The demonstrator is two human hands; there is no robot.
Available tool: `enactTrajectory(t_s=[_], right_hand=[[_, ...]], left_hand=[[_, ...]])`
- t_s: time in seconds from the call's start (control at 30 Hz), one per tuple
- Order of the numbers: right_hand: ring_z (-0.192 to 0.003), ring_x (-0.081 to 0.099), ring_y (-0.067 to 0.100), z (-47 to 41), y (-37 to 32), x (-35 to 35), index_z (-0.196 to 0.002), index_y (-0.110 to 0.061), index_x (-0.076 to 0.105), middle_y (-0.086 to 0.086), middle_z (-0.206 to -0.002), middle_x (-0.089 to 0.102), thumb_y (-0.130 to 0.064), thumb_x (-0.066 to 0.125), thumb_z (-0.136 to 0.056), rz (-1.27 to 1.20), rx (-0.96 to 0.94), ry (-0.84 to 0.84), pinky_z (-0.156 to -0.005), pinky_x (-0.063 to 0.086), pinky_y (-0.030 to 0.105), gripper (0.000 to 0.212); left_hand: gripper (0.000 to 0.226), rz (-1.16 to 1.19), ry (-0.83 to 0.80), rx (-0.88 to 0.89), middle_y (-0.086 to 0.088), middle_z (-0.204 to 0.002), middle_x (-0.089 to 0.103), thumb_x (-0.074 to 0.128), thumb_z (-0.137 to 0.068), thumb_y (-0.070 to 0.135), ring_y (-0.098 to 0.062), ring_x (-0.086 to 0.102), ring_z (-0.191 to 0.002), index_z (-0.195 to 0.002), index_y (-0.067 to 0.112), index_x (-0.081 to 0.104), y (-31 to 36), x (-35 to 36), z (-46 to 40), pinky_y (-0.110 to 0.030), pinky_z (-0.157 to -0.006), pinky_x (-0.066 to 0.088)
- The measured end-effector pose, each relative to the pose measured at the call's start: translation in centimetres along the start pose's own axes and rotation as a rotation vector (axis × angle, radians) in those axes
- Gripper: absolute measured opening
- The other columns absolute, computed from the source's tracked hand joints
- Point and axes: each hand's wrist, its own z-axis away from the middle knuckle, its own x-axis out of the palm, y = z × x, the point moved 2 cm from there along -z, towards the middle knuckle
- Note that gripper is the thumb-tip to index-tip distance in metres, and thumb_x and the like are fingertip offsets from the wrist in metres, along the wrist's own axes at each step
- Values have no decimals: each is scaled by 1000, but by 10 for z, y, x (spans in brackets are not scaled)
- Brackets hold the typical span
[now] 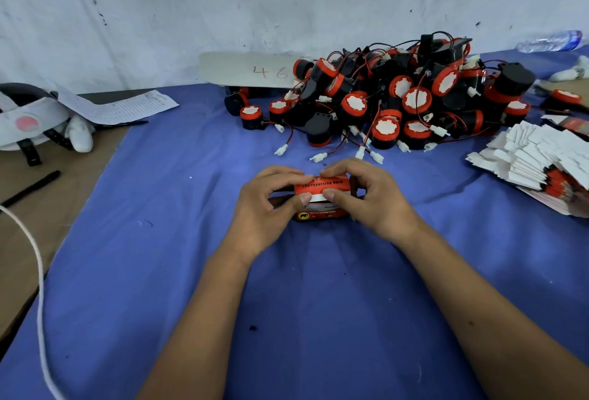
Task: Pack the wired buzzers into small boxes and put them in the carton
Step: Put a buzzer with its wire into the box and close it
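Centrally, both hands [322,205] gripping red box [322,189] printed "12v reversing horn"

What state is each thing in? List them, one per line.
small red box: held in both hands, flap being closed
left hand: grips the box
right hand: grips the box
wired buzzers: piled loose, unpacked
flat box blanks: stacked, unfolded
water bottle: lying down
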Motion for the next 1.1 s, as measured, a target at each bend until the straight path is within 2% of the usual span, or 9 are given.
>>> enactTrajectory(t_s=[0.2,0.37,0.53,0.6,0.63,0.7,0.83,0.97,1.1], right_hand=[[-81,61,34,-2,2,-5,-108,-31,73,-13,-115,69,-23,79,-89,-48,27,-48,-66,54,33,22],[-79,62,20,-1,-4,-6,-105,-27,75,-14,-113,69,-18,80,-88,8,-12,-22,-70,56,32,20],[-95,64,7,0,-10,-5,-98,-30,73,-9,-113,69,-12,81,-85,20,-52,-30,-70,49,16,23],[-102,62,10,1,-10,-7,-98,-26,76,-11,-113,70,-16,83,-84,82,-54,-15,-74,45,17,18],[-105,60,11,2,-11,-8,-99,-26,78,-14,-113,70,-20,84,-83,132,-60,-1,-75,46,23,18],[-108,59,15,3,-14,-10,-100,-27,80,-16,-114,72,-24,85,-82,186,-69,21,-81,52,32,20],[-111,64,15,5,-17,-18,-105,-21,82,-9,-115,74,-14,83,-84,197,-127,-28,-92,51,25,22],[-111,69,8,10,-12,-31,-100,-15,82,-7,-113,75,-4,80,-86,21,-20,-27,-87,60,30,18],[-104,70,9,11,-16,-29,-97,-12,82,-2,-104,77,-4,82,-84,146,-95,23,-79,61,32,16]], left_hand=[[28,34,-8,-15,-4,-117,68,79,-89,4,-12,67,-110,-110,22,78,1,3,-1,-31,-97,55],[31,16,-18,-16,0,-115,66,76,-91,4,-8,66,-107,-109,29,75,3,3,-1,-26,-95,53],[27,-101,-34,43,3,-113,64,76,-89,1,3,60,-106,-110,19,78,4,4,-2,-10,-88,46],[25,-136,-34,59,3,-114,65,77,-89,3,0,62,-106,-110,16,79,5,4,-1,-15,-82,49],[24,-147,-27,77,3,-113,67,78,-88,4,-2,63,-107,-110,15,80,6,5,0,-18,-81,52],[23,-183,0,135,2,-112,71,81,-87,5,-8,65,-108,-108,13,82,8,3,0,-23,-88,54],[22,-217,20,188,2,-109,75,82,-84,2,-13,68,-106,-104,11,83,10,3,0,-21,-96,51],[21,-154,12,151,2,-106,76,82,-83,-2,-12,70,-103,-100,10,83,9,4,-1,-26,-96,54],[21,-82,35,135,1,-104,77,83,-80,-5,-12,71,-102,-95,10,83,6,6,0,-30,-95,56]])
